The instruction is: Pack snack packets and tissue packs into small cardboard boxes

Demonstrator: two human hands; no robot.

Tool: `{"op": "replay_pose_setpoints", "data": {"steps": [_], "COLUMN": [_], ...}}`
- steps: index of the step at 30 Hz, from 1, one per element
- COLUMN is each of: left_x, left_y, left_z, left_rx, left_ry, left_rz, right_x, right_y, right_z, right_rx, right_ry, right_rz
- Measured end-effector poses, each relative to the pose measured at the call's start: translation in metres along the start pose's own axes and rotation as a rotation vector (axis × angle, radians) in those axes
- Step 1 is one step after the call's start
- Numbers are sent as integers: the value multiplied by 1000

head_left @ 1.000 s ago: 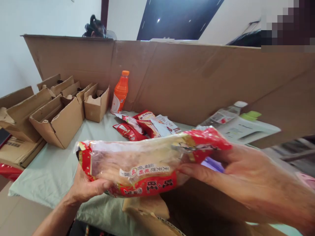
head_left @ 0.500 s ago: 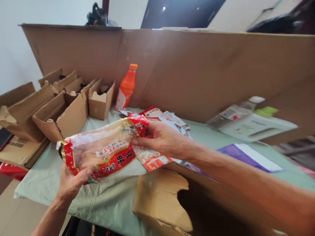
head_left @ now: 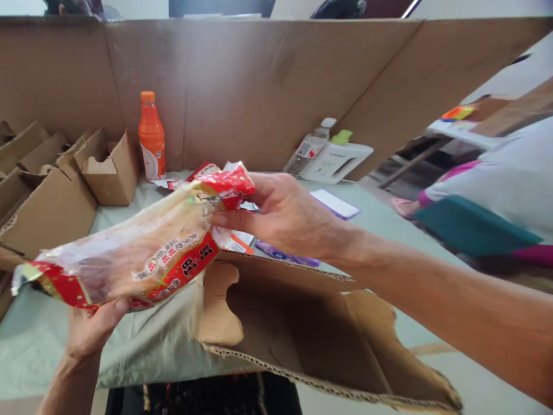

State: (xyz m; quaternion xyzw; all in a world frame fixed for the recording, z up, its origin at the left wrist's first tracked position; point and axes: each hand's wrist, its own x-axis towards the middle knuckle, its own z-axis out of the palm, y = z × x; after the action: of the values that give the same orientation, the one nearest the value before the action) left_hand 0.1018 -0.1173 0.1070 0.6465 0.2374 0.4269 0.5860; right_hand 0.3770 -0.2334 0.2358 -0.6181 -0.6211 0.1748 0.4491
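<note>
A bag of rice crackers (head_left: 125, 259), clear with red printed ends, is held up over the near left of the table. Its lower left end rests in my left hand (head_left: 93, 328), thumb pressed on the front. My right hand (head_left: 280, 216) pinches the upper right end between thumb and fingers. Just right of the bag, a torn-edged cardboard box (head_left: 298, 328) lies open at the table's near edge, with no contents visible inside. Behind the bag and my right hand, several flat packets (head_left: 205, 170) are partly hidden.
An orange drink bottle (head_left: 152, 141) stands at the back beside several small cardboard boxes (head_left: 108, 173). A tall cardboard wall (head_left: 259, 92) lines the back. A clear bottle (head_left: 313, 147) and a white jug (head_left: 337, 164) lean there. A person (head_left: 510, 178) sits at the right.
The view has swung to the right and down, showing more of the open box and the seated person. Both hands keep hold of the cracker bag, which appears nearer and lower left.
</note>
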Motion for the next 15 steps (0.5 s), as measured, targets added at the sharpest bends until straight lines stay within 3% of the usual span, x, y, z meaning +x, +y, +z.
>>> {"op": "replay_pose_setpoints", "data": {"steps": [7, 13, 15], "left_x": [14, 33, 40], "left_y": [24, 18, 13], "left_z": [38, 47, 50], "left_rx": [19, -25, -61], "left_ry": [-72, -200, -244], "left_rz": [58, 149, 180], "right_x": [-19, -8, -5], "right_y": [21, 50, 65], "right_z": [-13, -30, -35], "right_rx": [-27, -13, -130], "right_ry": [114, 42, 69], "right_rz": [26, 73, 37]}}
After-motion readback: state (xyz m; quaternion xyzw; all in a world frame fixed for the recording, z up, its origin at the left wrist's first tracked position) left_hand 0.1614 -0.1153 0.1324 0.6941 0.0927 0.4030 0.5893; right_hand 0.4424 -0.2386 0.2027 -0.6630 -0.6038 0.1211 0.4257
